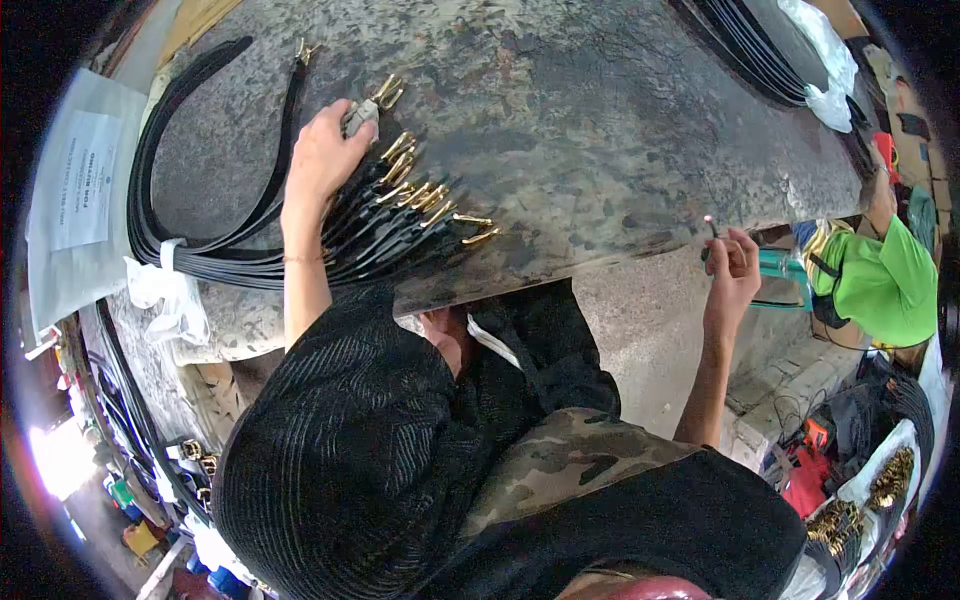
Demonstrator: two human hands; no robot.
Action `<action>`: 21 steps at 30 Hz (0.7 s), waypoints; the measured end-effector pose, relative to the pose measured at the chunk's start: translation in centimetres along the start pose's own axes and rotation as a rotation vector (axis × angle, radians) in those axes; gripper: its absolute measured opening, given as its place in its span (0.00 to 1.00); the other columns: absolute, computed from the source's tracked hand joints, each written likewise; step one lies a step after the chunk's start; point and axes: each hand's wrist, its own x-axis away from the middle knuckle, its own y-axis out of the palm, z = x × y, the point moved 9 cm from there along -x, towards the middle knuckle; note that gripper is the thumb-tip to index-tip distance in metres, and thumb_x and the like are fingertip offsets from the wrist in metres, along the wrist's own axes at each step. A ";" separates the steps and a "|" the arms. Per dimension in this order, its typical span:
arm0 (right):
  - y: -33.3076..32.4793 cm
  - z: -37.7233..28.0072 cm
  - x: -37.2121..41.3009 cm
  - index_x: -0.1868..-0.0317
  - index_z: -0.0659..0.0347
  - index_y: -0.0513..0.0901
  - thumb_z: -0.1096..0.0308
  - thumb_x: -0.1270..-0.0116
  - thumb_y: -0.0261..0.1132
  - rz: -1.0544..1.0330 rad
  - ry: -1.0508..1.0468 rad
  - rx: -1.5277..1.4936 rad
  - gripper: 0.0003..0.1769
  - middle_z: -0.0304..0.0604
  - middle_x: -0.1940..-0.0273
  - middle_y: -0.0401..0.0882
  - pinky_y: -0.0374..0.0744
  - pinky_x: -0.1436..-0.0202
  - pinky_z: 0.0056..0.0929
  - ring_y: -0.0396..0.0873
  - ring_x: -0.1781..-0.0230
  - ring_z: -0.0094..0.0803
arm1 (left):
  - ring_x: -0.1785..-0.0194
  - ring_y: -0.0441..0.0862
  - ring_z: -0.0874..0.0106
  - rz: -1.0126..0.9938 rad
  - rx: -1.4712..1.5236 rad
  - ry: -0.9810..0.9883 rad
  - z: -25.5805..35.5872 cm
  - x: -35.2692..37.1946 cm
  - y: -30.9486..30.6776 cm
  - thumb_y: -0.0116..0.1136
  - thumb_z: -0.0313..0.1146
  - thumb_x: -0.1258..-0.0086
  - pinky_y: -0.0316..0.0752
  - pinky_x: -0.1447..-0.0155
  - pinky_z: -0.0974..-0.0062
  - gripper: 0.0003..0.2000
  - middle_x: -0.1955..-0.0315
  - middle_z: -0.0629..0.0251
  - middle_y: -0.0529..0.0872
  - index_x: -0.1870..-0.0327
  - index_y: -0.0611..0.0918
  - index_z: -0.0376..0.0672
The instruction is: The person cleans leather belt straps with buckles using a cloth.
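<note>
A bundle of thin black belts (215, 265) lies curved across the left of the worktable, its gold buckles (430, 200) fanned out in the middle. My left hand (325, 160) is closed on a small grey piece (360, 118) whose material I cannot make out, right beside the gold buckle farthest from me. Over the table's front edge on the right, my right hand (735, 268) pinches a short dark stick (713, 230) with a pale pinkish tip, pointing up. That hand is apart from the belts.
A white plastic tie (170, 290) wraps the bundle. More black straps (755, 50) lie at the far right. A printed plastic sheet (85, 180) is at the left edge. A person in green (885, 280) is at the right, near a teal chair (785, 265). Gold buckles (835, 525) lie low right.
</note>
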 end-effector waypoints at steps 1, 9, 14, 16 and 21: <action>0.0 1.9 -0.2 0.59 0.63 0.79 0.77 0.32 0.65 -0.035 0.145 -0.189 0.04 0.37 0.67 0.78 0.71 0.68 0.23 0.74 0.71 0.23 | 0.47 0.82 0.49 -0.041 0.069 0.045 0.4 0.1 -0.3 0.60 0.44 0.35 0.76 0.43 0.57 0.23 0.49 0.47 0.84 0.44 0.80 0.40; 0.9 5.8 -0.1 0.68 0.57 0.68 0.75 0.32 0.66 -0.114 0.323 -0.315 0.13 0.36 0.70 0.74 0.63 0.75 0.19 0.66 0.75 0.17 | 0.71 0.80 0.72 0.562 0.470 -0.292 -4.6 5.3 -12.6 0.55 0.34 0.35 0.75 0.61 0.73 0.14 0.74 0.55 0.85 0.54 0.84 0.37; 0.3 2.1 -1.3 0.63 0.58 0.73 0.77 0.31 0.64 0.034 0.171 -0.277 0.07 0.34 0.69 0.75 0.63 0.74 0.17 0.66 0.76 0.16 | 0.75 0.72 0.76 0.939 0.390 -0.212 -6.0 9.0 -18.5 0.61 0.45 0.33 0.69 0.67 0.74 0.19 0.80 0.66 0.80 0.70 0.82 0.33; 1.6 0.7 -2.4 0.56 0.60 0.77 0.74 0.31 0.65 -0.056 0.095 -0.338 0.06 0.37 0.63 0.80 0.66 0.72 0.17 0.67 0.73 0.14 | 0.76 0.67 0.80 0.771 0.369 -0.386 -5.1 8.9 -17.7 0.64 0.53 0.33 0.65 0.69 0.76 0.27 0.85 0.73 0.74 0.77 0.79 0.32; 10.8 -5.8 -3.1 0.53 0.63 0.79 0.71 0.32 0.67 -0.184 0.054 -0.329 0.10 0.39 0.63 0.82 0.68 0.70 0.16 0.69 0.73 0.17 | 0.54 0.86 0.55 0.284 0.032 -0.058 -0.9 4.2 -9.0 0.65 0.46 0.39 0.79 0.46 0.64 0.17 0.60 0.53 0.88 0.58 0.88 0.42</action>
